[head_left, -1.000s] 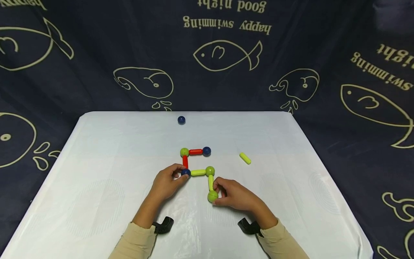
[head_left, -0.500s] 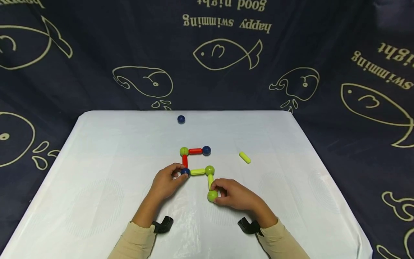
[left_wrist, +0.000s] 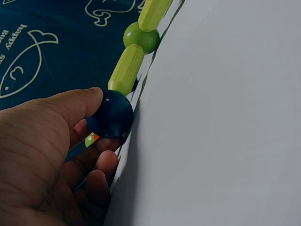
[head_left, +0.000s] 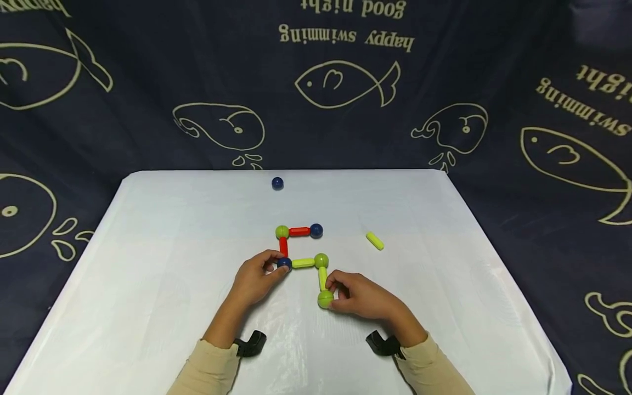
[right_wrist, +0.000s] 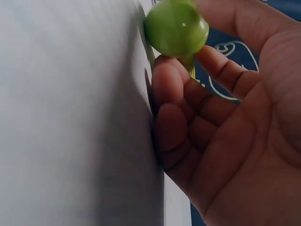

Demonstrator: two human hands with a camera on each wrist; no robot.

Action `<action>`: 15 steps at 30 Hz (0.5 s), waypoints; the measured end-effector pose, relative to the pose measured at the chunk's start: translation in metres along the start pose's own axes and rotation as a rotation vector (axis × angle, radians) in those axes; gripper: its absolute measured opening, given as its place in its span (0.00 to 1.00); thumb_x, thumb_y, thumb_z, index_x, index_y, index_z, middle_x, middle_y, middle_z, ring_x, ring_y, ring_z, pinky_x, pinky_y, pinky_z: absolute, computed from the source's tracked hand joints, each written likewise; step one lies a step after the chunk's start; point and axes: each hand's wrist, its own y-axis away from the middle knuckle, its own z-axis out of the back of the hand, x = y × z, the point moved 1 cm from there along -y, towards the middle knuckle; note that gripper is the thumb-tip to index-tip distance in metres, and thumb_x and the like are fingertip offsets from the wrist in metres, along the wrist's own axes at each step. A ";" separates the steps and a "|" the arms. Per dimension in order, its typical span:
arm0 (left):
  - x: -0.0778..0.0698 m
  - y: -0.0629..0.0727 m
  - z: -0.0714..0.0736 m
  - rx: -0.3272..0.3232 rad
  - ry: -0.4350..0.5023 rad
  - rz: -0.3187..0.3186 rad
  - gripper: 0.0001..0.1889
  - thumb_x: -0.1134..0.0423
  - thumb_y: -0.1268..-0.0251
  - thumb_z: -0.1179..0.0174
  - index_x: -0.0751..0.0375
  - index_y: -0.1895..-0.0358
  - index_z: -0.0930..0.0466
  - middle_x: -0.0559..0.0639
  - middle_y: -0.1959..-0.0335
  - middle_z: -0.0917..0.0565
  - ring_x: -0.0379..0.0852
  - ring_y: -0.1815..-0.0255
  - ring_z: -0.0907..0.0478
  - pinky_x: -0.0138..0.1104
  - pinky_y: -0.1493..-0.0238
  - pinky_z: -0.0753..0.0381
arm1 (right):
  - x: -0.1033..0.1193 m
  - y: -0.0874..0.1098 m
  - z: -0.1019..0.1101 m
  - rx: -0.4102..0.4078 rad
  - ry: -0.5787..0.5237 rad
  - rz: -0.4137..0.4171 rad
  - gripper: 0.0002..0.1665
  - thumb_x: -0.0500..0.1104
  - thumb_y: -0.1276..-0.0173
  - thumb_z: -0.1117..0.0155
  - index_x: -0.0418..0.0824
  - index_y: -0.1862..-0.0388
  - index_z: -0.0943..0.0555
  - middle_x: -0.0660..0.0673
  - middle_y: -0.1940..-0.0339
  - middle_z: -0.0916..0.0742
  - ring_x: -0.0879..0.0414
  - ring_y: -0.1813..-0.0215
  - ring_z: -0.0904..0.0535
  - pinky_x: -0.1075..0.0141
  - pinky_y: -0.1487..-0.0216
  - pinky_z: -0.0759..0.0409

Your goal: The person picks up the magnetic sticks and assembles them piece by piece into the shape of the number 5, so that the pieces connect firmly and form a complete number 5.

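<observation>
On the white table lies a zigzag chain of balls and short rods. My left hand [head_left: 254, 277] pinches the dark blue ball [left_wrist: 113, 115] at its left bend between thumb and fingers. From that ball a red rod [head_left: 283, 247] runs up to a green ball [head_left: 282, 232], then another red rod [head_left: 299, 231] leads to a second blue ball [head_left: 316, 230]. A yellow-green rod [head_left: 303, 263] goes right to a green ball [head_left: 321, 260], and one more yellow-green rod [head_left: 322, 278] comes down from it. My right hand [head_left: 362, 295] pinches the green ball [right_wrist: 176, 28] at its lower end.
A loose yellow-green rod [head_left: 374, 241] lies right of the chain. Near the table's far edge sits a loose dark blue ball [head_left: 277, 183]. Behind the white table [head_left: 163, 285] hangs a dark blue cloth [head_left: 345, 137] printed with fish and whales.
Both hands keep their places on the two balls; the right fingers shift only slightly. The chain and the loose pieces stay where they were.
</observation>
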 end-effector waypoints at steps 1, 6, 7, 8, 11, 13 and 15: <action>0.000 0.000 0.000 0.000 0.002 -0.002 0.14 0.56 0.38 0.30 0.49 0.50 0.17 0.43 0.68 0.21 0.43 0.64 0.26 0.38 0.63 0.29 | 0.000 0.001 0.002 -0.010 0.003 -0.008 0.14 0.43 0.32 0.31 0.45 0.51 0.23 0.53 0.69 0.21 0.62 0.67 0.26 0.68 0.65 0.26; 0.002 0.000 -0.001 -0.007 0.004 -0.001 0.14 0.56 0.38 0.30 0.49 0.50 0.17 0.43 0.68 0.21 0.43 0.64 0.26 0.38 0.63 0.30 | -0.007 0.005 0.023 -0.105 0.035 -0.027 0.11 0.42 0.30 0.34 0.42 0.52 0.21 0.53 0.65 0.19 0.60 0.64 0.24 0.65 0.62 0.24; 0.002 0.000 -0.001 -0.009 0.003 0.001 0.14 0.56 0.38 0.30 0.49 0.51 0.17 0.43 0.68 0.21 0.43 0.65 0.26 0.38 0.64 0.30 | -0.010 0.006 0.029 -0.134 0.049 -0.034 0.10 0.42 0.30 0.34 0.41 0.52 0.21 0.52 0.63 0.18 0.60 0.63 0.23 0.64 0.61 0.24; 0.003 0.000 -0.001 -0.010 0.001 0.001 0.14 0.56 0.38 0.30 0.49 0.51 0.17 0.43 0.68 0.21 0.42 0.65 0.26 0.38 0.64 0.30 | -0.012 0.006 0.035 -0.163 0.064 -0.046 0.10 0.42 0.30 0.34 0.41 0.52 0.21 0.51 0.61 0.17 0.59 0.62 0.22 0.63 0.60 0.23; 0.002 0.001 -0.001 -0.009 0.005 0.001 0.14 0.56 0.38 0.30 0.50 0.50 0.16 0.42 0.67 0.20 0.42 0.65 0.26 0.38 0.64 0.30 | -0.024 0.008 0.056 -0.260 0.122 -0.095 0.12 0.40 0.31 0.33 0.38 0.51 0.21 0.47 0.57 0.16 0.55 0.58 0.21 0.57 0.57 0.23; 0.002 0.001 -0.001 -0.013 0.006 -0.003 0.14 0.56 0.38 0.30 0.50 0.50 0.17 0.42 0.67 0.20 0.42 0.64 0.26 0.38 0.63 0.29 | -0.033 0.007 0.070 -0.314 0.158 -0.142 0.14 0.39 0.31 0.33 0.37 0.50 0.21 0.43 0.54 0.16 0.51 0.55 0.21 0.53 0.54 0.23; 0.001 0.001 -0.001 -0.014 0.008 -0.009 0.14 0.56 0.38 0.30 0.50 0.50 0.17 0.42 0.66 0.20 0.42 0.64 0.25 0.38 0.63 0.29 | -0.042 0.006 0.082 -0.347 0.182 -0.193 0.16 0.39 0.31 0.33 0.35 0.48 0.22 0.40 0.52 0.17 0.47 0.52 0.21 0.49 0.51 0.24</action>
